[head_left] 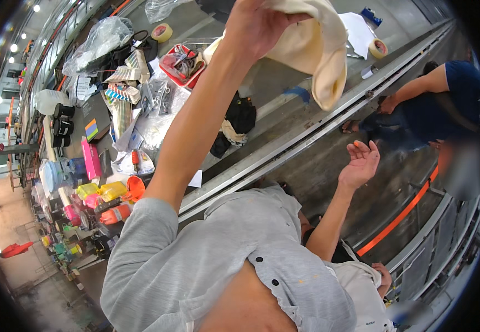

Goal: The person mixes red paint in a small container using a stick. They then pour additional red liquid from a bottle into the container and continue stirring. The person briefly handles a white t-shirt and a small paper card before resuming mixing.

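My left hand [256,25], raised at the top of the view, grips a cream cloth [320,47] that drapes down to the right over the grey table. Just below it, a red tray [165,65] holds small metal items, and dark and cream fabric pieces [240,116] lie bunched near the table's edge. My right hand [360,166] is over the floor beside the table, palm up, with its fingers loosely bent and apart and nothing held; an orange spot shows on a fingertip.
Clutter covers the left table: plastic bags [99,41], colour swatches, yellow bottles [113,191], an orange bottle [115,213]. Tape rolls [162,32] lie at the back. A person in navy [455,99] stands at right; another in pale clothing [361,293] is at lower right. A metal rail [267,166] edges the table.
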Motion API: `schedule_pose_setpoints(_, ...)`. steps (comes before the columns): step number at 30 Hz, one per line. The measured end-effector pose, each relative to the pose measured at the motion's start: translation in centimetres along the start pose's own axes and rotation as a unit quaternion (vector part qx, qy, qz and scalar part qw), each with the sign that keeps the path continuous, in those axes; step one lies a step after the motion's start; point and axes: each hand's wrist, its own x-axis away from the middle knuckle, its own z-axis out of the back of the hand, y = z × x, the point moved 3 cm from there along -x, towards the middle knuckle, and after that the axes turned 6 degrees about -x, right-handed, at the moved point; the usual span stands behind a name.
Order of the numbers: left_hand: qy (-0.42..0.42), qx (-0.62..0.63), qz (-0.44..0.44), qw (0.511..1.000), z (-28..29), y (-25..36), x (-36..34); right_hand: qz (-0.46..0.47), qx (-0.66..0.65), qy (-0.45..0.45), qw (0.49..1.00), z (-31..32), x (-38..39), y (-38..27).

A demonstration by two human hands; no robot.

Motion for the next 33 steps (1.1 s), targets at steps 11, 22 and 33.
schedule_pose_setpoints(11, 0.263, -0.551, 0.485, 0.626, 14.7, -12.3, 38.7, -0.043, 0.014, 0.019, 0.999, 1.2, -0.9, 1.8)
schedule_pose_setpoints(22, 0.529, -0.598, 0.293, 0.526, 25.3, -4.7, 33.3, -0.090, 0.010, -0.051, 0.995, -3.2, 1.7, 4.4)
schedule_pose_setpoints(33, 0.385, -0.666, 0.353, 0.532, 21.9, -6.4, 37.7, -0.204, -0.023, -0.134, 0.969, -5.1, 6.9, 8.5)
